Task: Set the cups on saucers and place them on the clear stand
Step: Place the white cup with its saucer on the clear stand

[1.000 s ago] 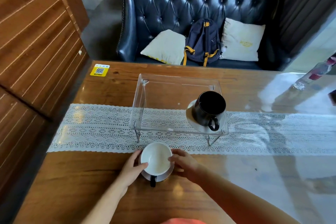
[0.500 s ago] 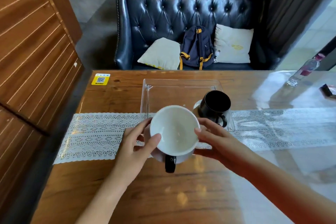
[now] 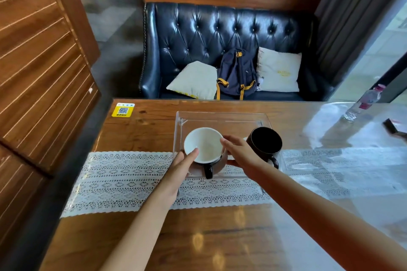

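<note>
Table (image 3: 154, 130) first: a big brown wooden table with a shiny top, and a long white lace runner (image 3: 123, 174) lies across it. On the runner stands the clear plastic stand with thin legs (image 3: 222, 116). It is like a see-through tray on legs.

On the right part of the stand sits a black round cup with a black handle (image 3: 265, 142). I think it is on a pale saucer, but only a tiny bit of one shows. This cup looks empty and dark inside.

Over the left part of the stand I hold the other cup, white inside with a black handle (image 3: 203, 145), on its grey round saucer (image 3: 220, 164). This cup is empty too. I cannot tell if the saucer is touching the stand or just above it.

My left hand (image 3: 178, 171) curls around the left edge of the saucer, and my thumb rests on the cup's rim. My right hand (image 3: 242, 154) holds the right edge, with fingertips on the rim there. Both hands are partly closed and gripping.

What could go wrong? My right hand is very near the black cup, so I think I could bump it and make it slide or tip. The white cup could slip on its saucer if I tilt it. The stand is hard to see and looks light, so if I set the saucer too near the front edge, it might tip or fall off.
</note>
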`<state>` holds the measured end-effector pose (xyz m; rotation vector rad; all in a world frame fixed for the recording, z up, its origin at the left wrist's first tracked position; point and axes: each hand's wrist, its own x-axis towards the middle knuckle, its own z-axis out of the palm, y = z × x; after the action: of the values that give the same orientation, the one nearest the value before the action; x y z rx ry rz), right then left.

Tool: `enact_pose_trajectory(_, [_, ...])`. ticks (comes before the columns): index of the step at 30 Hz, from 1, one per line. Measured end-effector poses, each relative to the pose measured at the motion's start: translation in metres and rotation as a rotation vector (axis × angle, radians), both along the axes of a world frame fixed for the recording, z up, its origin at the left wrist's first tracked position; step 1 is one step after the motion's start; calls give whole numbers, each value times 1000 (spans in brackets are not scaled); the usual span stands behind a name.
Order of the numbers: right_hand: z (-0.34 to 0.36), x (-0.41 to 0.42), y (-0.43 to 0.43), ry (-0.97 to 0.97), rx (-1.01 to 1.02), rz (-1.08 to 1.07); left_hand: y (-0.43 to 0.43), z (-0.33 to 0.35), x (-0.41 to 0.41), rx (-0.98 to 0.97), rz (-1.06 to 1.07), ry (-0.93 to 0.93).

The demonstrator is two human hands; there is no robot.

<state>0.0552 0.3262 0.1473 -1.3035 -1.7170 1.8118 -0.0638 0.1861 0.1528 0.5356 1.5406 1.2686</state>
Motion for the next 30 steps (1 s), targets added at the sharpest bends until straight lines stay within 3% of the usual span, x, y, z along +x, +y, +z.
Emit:
enact_pose_trajectory(5, [-1, -6, -4, -25, -9, 62, -4, -9, -1, -25, -74, 10])
enact_pose_trajectory(8, [0, -3, -7, -73, 147, 211, -11, -12, -5, -25, -175, 151])
enact_pose_trajectory(10, [-1, -1, -8, -60, 256, 267, -16, -19, -8, -52, -305, 458])
enact_pose_trajectory(12, [-2, 0, -9, -42, 278, 275, -23, -28, -11, -202, -436, 853])
enact_pose_trajectory(14, [-2, 0, -10, -47, 275, 270, -30, -34, -12, -270, -509, 1093])
enact_pose_trajectory(23, [-8, 6, -9, -57, 275, 402, -46, -40, -19, -282, -501, 1249])
enact_pose_trajectory(26, [-14, 14, -6, -84, 418, 498, -47, -45, -18, -270, -491, 1278])
enact_pose_trajectory(30, [-26, 8, -16, -115, 575, 415, -47, -55, -15, -286, -464, 1280])
